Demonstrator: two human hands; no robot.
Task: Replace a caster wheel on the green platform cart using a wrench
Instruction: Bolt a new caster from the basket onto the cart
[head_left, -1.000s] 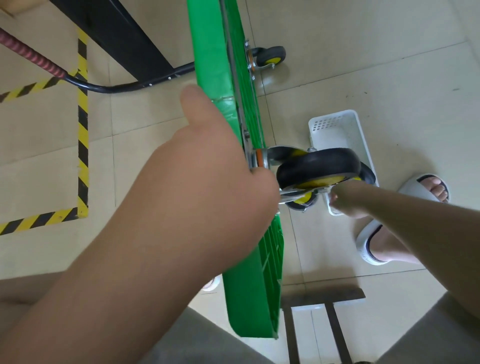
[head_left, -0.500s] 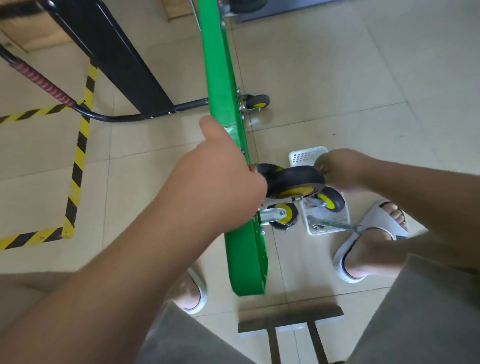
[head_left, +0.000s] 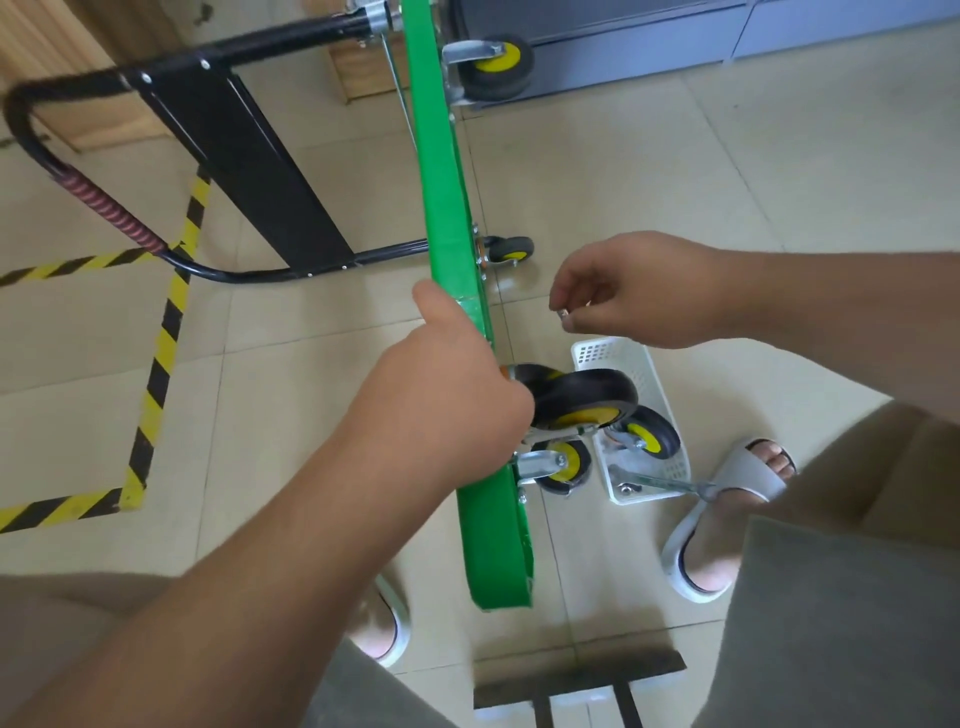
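Note:
The green platform cart (head_left: 447, 208) stands on its side edge on the floor, wheels pointing right. My left hand (head_left: 447, 395) grips the cart's edge right beside a black caster wheel with a yellow hub (head_left: 582, 400). My right hand (head_left: 634, 291) hovers in the air to the right of the cart, pinching a small silver nut (head_left: 562, 312) between thumb and fingers. A white basket (head_left: 618, 358) on the floor holds another caster (head_left: 647, 439) and a metal wrench (head_left: 660, 483). More casters (head_left: 563, 465) (head_left: 511, 249) (head_left: 493, 65) are fixed along the cart.
The cart's black folding handle (head_left: 244, 161) with a red grip lies to the left. Yellow-black tape (head_left: 166, 332) marks the tiled floor. My feet in white slippers (head_left: 727, 514) stand by the basket. A dark metal stand (head_left: 579, 675) is at the bottom; grey cabinets (head_left: 675, 47) are behind.
My right hand has risen from beside the wheel and basket to the air right of the cart, now pinching a small nut. The view has pulled back; my left hand stays on the cart.

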